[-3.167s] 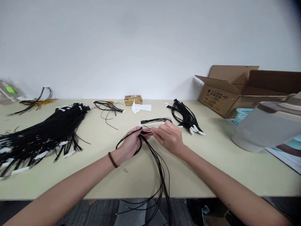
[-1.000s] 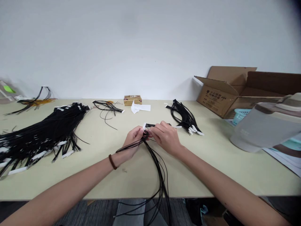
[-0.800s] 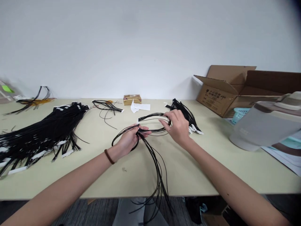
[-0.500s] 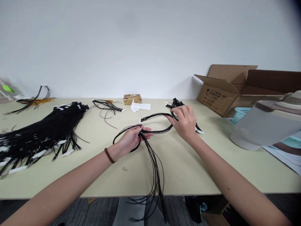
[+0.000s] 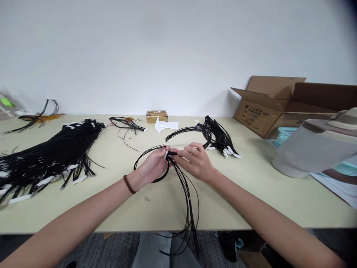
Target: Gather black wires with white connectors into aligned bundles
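My left hand [image 5: 153,166] and my right hand [image 5: 196,160] meet at the middle of the table, both pinched on a bunch of thin black cables [image 5: 187,193]. The cables loop behind my hands and trail down over the table's front edge. A small white tag shows between my fingertips. A finished looped bundle [image 5: 192,131] lies just behind my right hand, joined to a pile of black cables with white tags [image 5: 220,139].
A big heap of black cables [image 5: 50,152] covers the left of the beige table [image 5: 251,186]. Smaller cable scraps [image 5: 126,124], a small brown box [image 5: 156,116] and white paper [image 5: 167,125] sit at the back. An open cardboard box [image 5: 279,102] and a grey container [image 5: 312,149] stand right.
My right hand reached out to the right with a looped bundle, left it by the pile, and came back to the cables in my left hand.
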The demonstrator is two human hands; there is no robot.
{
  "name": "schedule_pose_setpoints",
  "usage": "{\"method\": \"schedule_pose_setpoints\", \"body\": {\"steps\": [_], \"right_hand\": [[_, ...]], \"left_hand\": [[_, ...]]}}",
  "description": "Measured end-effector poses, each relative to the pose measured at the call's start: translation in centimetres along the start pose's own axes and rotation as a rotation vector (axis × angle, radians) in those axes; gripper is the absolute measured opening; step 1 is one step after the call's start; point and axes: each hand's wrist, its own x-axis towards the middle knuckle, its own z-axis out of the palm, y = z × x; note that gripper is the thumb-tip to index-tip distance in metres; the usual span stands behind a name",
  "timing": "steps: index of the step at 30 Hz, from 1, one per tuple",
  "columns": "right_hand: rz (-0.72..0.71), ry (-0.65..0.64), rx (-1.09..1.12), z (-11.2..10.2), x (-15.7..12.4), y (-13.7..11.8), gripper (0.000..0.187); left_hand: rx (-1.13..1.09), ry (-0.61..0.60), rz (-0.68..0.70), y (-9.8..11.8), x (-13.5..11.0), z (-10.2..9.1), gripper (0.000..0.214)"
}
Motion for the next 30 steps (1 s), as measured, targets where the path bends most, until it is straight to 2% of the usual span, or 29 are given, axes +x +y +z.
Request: {"method": "schedule_pose_setpoints", "body": {"steps": [6, 20, 30], "right_hand": [[0.065, 0.034, -0.035, 0.0, 0.2, -0.5, 0.010], [0.061, 0.067, -0.094, 0.1, 0.2, -0.8, 0.010], [0.156, 0.064, 0.009, 0.3, 0.2, -1.2, 0.010]], "left_hand": [[-0.019, -0.008, -0.030, -0.3, -0.1, 0.2, 0.007], [-0.012, -0.007, -0.029, -0.6, 0.0, 0.1, 0.008], [-0.008, -0.014, -0.005, -0.5, 0.0, 0.2, 0.006]]}}
